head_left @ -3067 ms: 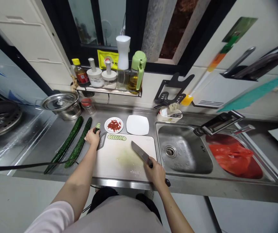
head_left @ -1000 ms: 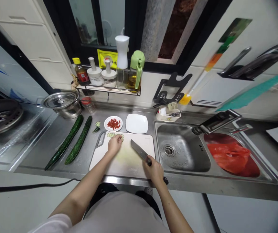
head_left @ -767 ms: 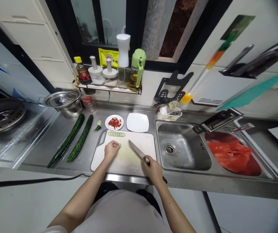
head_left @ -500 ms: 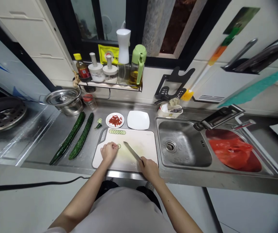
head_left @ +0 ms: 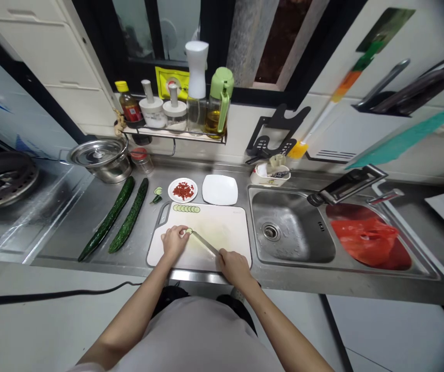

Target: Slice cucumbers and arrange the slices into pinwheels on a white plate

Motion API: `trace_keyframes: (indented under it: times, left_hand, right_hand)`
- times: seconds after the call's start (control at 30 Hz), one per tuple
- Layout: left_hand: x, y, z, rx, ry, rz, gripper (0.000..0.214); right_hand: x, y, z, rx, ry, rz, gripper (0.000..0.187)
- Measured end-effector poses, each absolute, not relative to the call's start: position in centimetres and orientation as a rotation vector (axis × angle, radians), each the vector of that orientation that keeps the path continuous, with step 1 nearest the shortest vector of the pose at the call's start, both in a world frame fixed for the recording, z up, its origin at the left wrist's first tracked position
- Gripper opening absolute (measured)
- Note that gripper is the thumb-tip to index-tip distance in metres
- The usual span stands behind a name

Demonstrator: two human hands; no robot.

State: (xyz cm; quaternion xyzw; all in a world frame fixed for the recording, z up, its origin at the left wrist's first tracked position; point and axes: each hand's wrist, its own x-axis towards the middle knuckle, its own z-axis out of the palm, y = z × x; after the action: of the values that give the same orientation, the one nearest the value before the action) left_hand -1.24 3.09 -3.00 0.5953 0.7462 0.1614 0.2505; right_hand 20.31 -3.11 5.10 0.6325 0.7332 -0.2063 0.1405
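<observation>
Head view: the right hand (head_left: 234, 266), fingers clamped on the knife (head_left: 205, 244), has moved leftward, bringing the blade tip to the cucumber slice (head_left: 190, 230) that the left hand (head_left: 173, 242) pinches over the cutting board (head_left: 232, 227); both hands now apparently work one piece.

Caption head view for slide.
Left hand pinching a cucumber slice, right hand holding a knife toward it, at the cutting board.

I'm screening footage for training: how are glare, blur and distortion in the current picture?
Head view: glare streaks the steel counter at left; wide-angle stretch seems to slant the window frame; the teal strip at right looks soft; the knife shows clearly enough.
</observation>
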Motion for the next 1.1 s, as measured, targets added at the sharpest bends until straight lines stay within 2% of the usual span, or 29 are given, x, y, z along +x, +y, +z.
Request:
trace_keyframes:
  times: [1.1]
  left_hand:
    - [-1.3, 3.0, -2.6, 1.570, 2.017, 0.465, 0.024]
  right_hand:
    - [20.4, -0.8, 5.9, 1.582, 2.162, -0.557, 0.026]
